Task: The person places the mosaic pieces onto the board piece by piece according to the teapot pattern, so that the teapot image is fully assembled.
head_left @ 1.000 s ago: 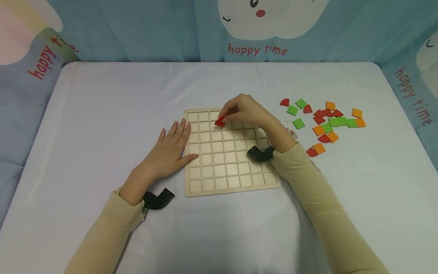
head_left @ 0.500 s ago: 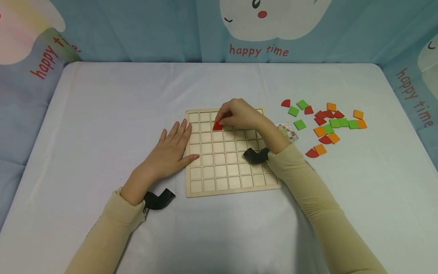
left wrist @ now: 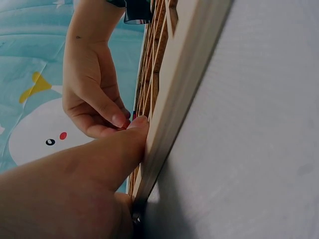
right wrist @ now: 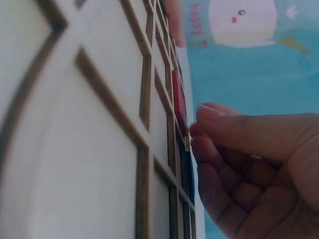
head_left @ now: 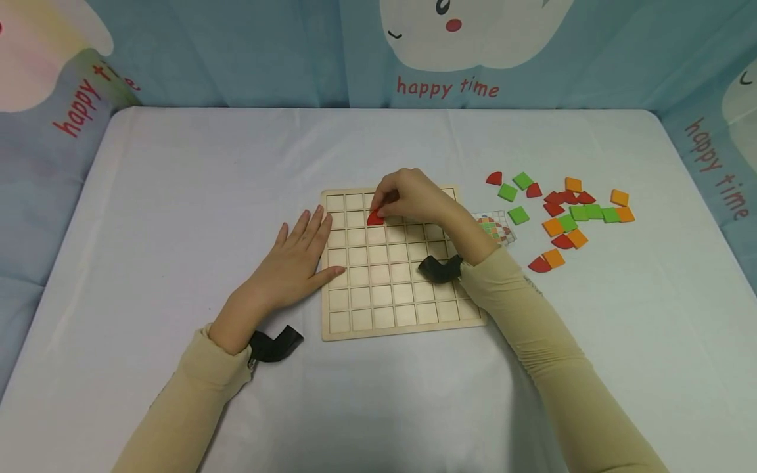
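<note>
My left hand (head_left: 290, 263) lies flat with straight fingers along the left side of a wooden grid board (head_left: 404, 318), its thumb over the rim. My right hand (head_left: 416, 197) is over the upper part of the board, thumb and fingertips curled at a red quarter-circle tile (head_left: 374, 219). That tile is at a cell in the second row, third column. In the right wrist view the red tile (right wrist: 178, 102) stands slightly proud of the grid, fingertips right at its edge. A dark blue piece (right wrist: 190, 177) shows in the grid beside it, hidden by the right hand in the head view.
Right of the board lie loose tiles: green squares (head_left: 518, 215), orange squares (head_left: 619, 198) and red quarter-circles (head_left: 539, 265). A printed pattern card (head_left: 495, 227) lies partly under the right forearm. A blue printed curtain (head_left: 236, 52) rises behind the white table (head_left: 195, 171).
My right hand has lowered the red tile slightly down and left onto a cell, turning it so its straight edge lies along the bottom. My left hand has stayed in place.
</note>
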`<state>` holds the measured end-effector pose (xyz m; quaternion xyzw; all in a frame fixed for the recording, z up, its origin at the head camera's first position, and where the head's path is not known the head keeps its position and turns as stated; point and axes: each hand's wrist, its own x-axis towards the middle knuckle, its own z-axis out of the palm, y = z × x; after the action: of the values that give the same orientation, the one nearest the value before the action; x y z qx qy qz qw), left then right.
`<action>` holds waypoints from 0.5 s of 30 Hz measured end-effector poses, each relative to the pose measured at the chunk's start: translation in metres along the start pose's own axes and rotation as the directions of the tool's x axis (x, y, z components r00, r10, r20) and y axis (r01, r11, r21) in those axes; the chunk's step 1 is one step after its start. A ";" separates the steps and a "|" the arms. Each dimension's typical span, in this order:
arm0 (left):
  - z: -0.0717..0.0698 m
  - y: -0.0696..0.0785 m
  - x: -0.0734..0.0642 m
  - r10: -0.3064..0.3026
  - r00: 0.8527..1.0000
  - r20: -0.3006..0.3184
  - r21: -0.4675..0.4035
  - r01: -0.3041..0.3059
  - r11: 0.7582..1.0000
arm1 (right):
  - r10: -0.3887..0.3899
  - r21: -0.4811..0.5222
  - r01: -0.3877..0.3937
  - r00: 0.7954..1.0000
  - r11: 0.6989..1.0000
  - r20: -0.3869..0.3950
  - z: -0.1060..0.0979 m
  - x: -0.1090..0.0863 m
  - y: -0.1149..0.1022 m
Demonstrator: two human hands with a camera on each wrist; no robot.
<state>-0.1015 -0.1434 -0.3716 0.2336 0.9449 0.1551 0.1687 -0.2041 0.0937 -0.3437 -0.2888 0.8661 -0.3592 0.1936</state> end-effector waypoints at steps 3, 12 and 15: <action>0.001 0.000 0.001 0.000 1.000 0.001 0.001 0.000 1.000 | 0.005 0.005 -0.005 1.000 1.000 -0.004 -0.002 -0.001 0.001; 0.001 0.001 0.001 0.005 1.000 -0.014 -0.001 -0.005 1.000 | 0.132 0.022 -0.130 0.984 0.991 -0.122 -0.013 -0.005 0.010; 0.001 0.000 0.001 0.003 1.000 -0.013 0.005 -0.003 1.000 | 0.165 0.021 -0.163 0.979 0.986 -0.122 -0.015 -0.004 0.011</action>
<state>-0.1021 -0.1428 -0.3725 0.2346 0.9460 0.1546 0.1618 -0.2128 0.1106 -0.3417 -0.1926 0.8952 -0.3641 0.1703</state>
